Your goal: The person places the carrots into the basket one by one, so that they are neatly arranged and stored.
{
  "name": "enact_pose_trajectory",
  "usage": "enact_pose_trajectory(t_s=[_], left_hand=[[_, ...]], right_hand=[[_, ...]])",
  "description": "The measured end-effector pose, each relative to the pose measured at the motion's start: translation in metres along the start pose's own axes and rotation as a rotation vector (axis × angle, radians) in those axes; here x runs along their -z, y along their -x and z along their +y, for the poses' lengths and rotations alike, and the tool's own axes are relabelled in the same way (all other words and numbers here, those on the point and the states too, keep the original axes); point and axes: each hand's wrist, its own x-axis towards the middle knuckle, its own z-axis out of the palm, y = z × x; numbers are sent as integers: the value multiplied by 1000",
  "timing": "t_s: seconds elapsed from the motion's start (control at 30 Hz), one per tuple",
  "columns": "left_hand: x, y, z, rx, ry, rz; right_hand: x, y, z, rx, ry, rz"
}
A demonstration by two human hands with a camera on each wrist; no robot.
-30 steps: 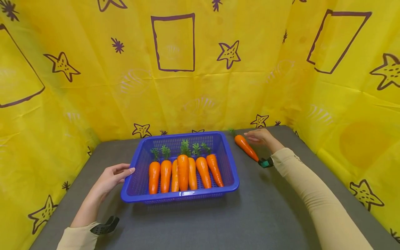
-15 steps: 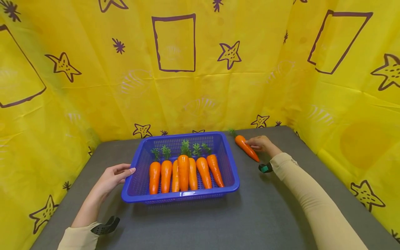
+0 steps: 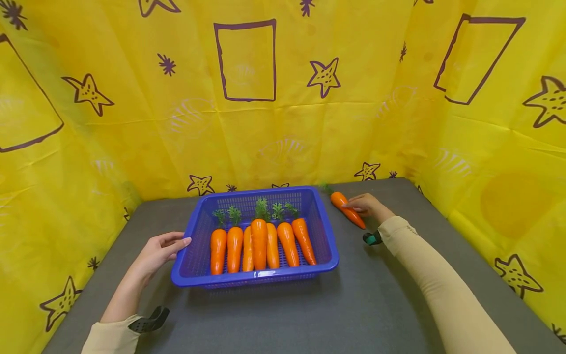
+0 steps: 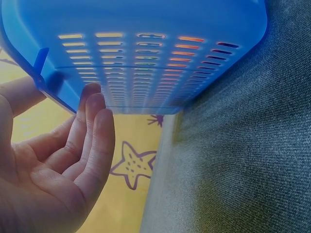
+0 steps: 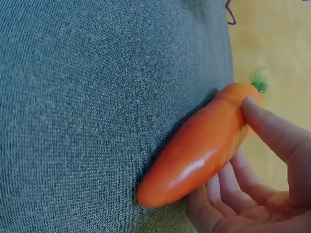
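In the head view, a blue plastic basket (image 3: pixel 328 236) sits left of centre with several orange carrots (image 3: pixel 259 246) side by side inside, green tops toward the back. My left hand (image 3: pixel 155 251) holds its left rim, thumb over the top; the left wrist view has the fingers (image 4: pixel 99 141) along the slotted outer wall. One more carrot (image 3: pixel 339 200) lies on the table to the basket's right, tip toward me. My right hand (image 3: pixel 369 206) grips it from the right side. In the right wrist view the thumb (image 5: pixel 262 119) presses near its thick end, with the other fingers curled beneath its side.
A dark grey cloth-covered table (image 3: pixel 309 314) carries everything. Yellow curtains (image 3: pixel 283 132) with drawn stars and frames stand close behind it and on both sides. Wrist straps (image 3: pixel 149 320) show at both sleeves.
My right hand has come down from above the loose carrot's far end onto its side and now grips it. That carrot has shifted slightly left. My left hand and the basket stay put.
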Motion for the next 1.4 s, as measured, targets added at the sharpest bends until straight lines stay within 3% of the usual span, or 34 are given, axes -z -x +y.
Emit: enact_pose_trajectory(t_s=[0.37, 0.83, 1.1, 1.4], left_hand=[[0, 0, 1, -4, -6, 1], [-1, -1, 1, 3, 11, -8], [-1, -1, 0, 3, 13, -9], [0, 0, -2, -15, 25, 2]], right_hand=[[-5, 1, -4, -34, -3, -63], [-4, -7, 0, -2, 85, -85], [-10, 16, -12, 11, 8, -70], [2, 27, -19, 73, -21, -117]])
